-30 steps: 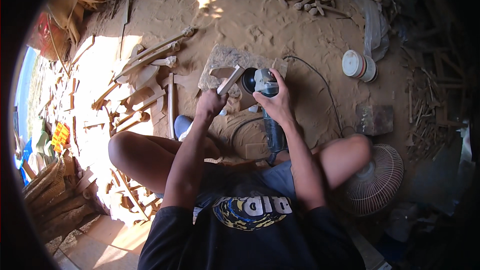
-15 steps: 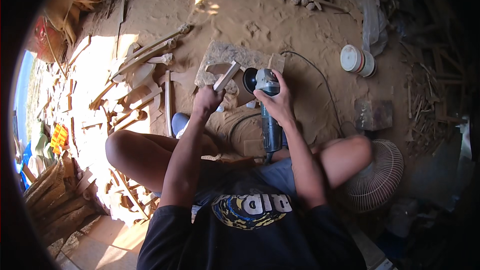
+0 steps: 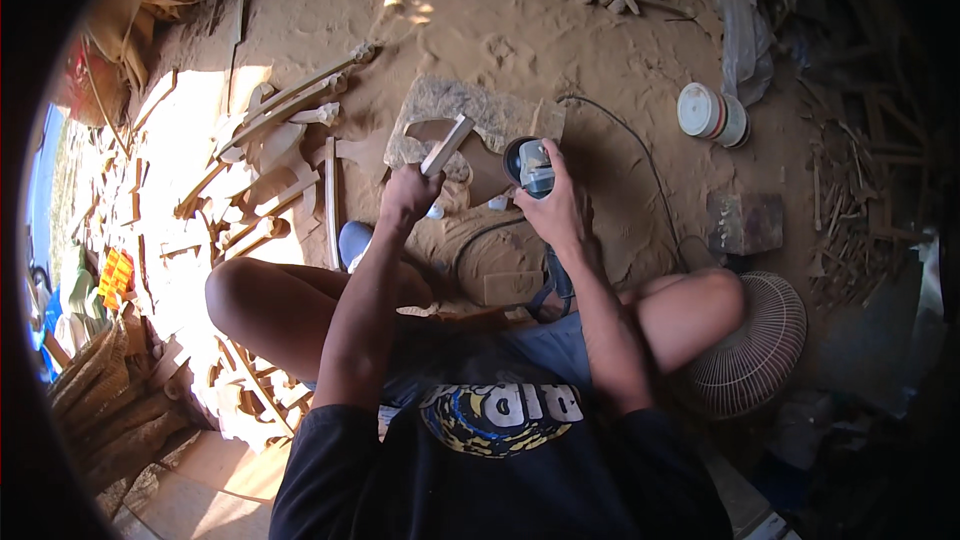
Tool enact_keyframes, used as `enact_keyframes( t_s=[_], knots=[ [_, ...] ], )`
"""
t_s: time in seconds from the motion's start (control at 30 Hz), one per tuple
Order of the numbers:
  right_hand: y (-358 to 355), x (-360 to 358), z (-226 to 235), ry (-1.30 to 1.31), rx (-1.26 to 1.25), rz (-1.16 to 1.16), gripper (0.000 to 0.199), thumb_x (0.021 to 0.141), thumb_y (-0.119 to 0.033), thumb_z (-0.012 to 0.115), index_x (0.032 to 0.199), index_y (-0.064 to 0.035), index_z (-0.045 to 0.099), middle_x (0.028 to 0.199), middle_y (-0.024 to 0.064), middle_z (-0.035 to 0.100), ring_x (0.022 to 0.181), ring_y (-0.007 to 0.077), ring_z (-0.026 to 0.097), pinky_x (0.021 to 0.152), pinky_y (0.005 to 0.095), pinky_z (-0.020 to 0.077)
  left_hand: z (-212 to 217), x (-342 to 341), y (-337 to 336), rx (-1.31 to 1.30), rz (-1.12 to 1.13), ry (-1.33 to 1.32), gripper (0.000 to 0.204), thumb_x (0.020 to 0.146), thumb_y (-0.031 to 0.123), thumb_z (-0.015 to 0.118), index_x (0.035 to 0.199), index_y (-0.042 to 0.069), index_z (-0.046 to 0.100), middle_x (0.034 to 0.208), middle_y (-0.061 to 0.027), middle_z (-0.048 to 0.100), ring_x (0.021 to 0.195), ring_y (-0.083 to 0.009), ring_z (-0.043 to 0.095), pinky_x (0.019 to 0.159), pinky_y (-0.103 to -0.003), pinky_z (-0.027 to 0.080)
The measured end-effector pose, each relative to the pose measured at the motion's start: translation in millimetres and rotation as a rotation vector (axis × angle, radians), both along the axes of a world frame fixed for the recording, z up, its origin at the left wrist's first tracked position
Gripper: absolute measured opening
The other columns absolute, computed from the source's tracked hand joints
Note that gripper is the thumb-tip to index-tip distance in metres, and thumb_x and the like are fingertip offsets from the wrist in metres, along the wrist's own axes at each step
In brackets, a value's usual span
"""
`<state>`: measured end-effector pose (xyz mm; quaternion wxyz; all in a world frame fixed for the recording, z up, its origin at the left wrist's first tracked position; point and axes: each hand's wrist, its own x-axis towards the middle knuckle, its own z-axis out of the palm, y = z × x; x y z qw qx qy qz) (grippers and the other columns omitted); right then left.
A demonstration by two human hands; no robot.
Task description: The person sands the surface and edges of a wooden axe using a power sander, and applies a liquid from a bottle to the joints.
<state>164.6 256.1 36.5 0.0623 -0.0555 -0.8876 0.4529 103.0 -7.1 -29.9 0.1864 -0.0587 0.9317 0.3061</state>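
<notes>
My left hand (image 3: 405, 198) is closed round one end of a pale, straight-edged strip (image 3: 447, 144), bone or wood, which points up and to the right. An angle grinder (image 3: 537, 168) is gripped in my right hand (image 3: 562, 208), its head up and its dark round disc (image 3: 513, 156) facing left toward the strip. Disc and strip are apart. My right hand and forearm cover most of the grinder's body. Beyond both hands, a worn, dusty slab (image 3: 430, 98) with a curved cut-out lies on the sandy ground.
Long pale bone-like pieces (image 3: 290, 105) are heaped at left, with more at far right. A black cable (image 3: 640, 140) curves over the sand. White tubs (image 3: 702, 112), a box-shaped block (image 3: 745, 223) and a round fan (image 3: 755, 345) stand right. My crossed legs flank the work area.
The grinder has shifted slightly right, away from the strip, and turned so that less of its body shows. The strip has moved little in my left hand.
</notes>
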Motion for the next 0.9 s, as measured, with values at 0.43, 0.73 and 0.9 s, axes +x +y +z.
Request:
enact_keyframes(
  t_s=[0.43,0.73,0.9],
  knots=[
    [-12,-13,5,-0.080,-0.318,-0.002,0.088,0.076,-0.020,0.086,0.152,-0.0028,0.046,0.132,0.0218,0.065,0.120,0.0307,0.066,0.104,0.0399,0.0521,-9,-2,-3,0.003,0.002,0.009,0.052,0.090,0.045,0.069,0.103,-0.004,0.076,0.095,-0.0335,0.073,0.095,-0.0494,0.072,0.090,-0.055,0.058],
    [-1,-4,-7,-0.079,-0.098,0.013,0.086,0.075,-0.009,0.083,0.153,-0.0034,0.046,0.129,0.0203,0.068,0.115,0.0299,0.068,0.102,0.0389,0.0527,-9,-4,-4,0.032,0.005,0.026,0.048,0.088,0.043,0.068,0.101,-0.003,0.076,0.094,-0.0334,0.072,0.093,-0.0494,0.072,0.089,-0.055,0.058],
    [5,-7,14,-0.080,0.143,-0.013,0.089,0.077,-0.009,0.079,0.158,-0.0092,0.041,0.132,0.0248,0.068,0.117,0.0416,0.069,0.101,0.0453,0.0542,-4,-3,2,0.014,0.006,0.027,0.049,0.088,0.043,0.066,0.098,-0.004,0.076,0.094,-0.0337,0.072,0.093,-0.0499,0.072,0.089,-0.055,0.058]
  ],
)
